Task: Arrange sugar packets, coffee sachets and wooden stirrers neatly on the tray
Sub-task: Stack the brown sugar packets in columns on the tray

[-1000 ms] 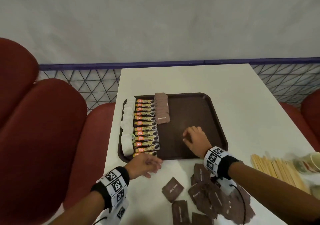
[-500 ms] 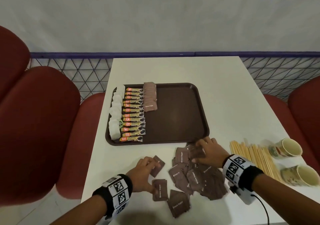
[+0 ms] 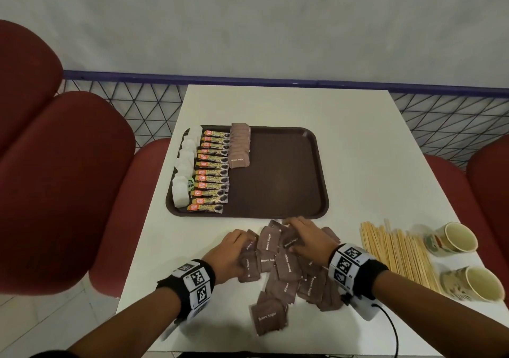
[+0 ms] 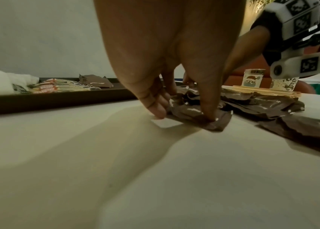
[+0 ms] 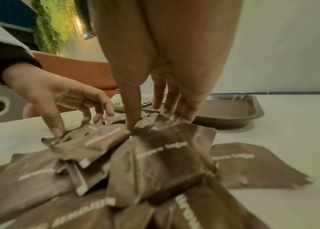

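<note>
The brown tray (image 3: 289, 192) holds a column of white packets (image 3: 185, 170), a column of coffee sachets (image 3: 212, 170) and a short row of brown sugar packets (image 3: 240, 148). Loose brown sugar packets (image 3: 286, 272) lie heaped on the white table in front of the tray. My left hand (image 3: 245, 243) pinches a packet (image 4: 194, 117) at the heap's left edge between thumb and fingers. My right hand (image 3: 292, 231) sits on the heap's far side, thumb and fingertips pinching a tilted packet (image 5: 164, 155). Wooden stirrers (image 3: 396, 250) lie to the right.
Two paper cups (image 3: 454, 238) (image 3: 476, 283) lie on their sides at the table's right edge, beyond the stirrers. Red seats (image 3: 68, 178) flank the table on both sides. A blue-railed mesh fence (image 3: 124, 101) runs behind it. The tray's right half is bare.
My right hand has come back from the tray's surface to the loose heap. My left hand has slid right onto the heap's edge and taken hold of a packet.
</note>
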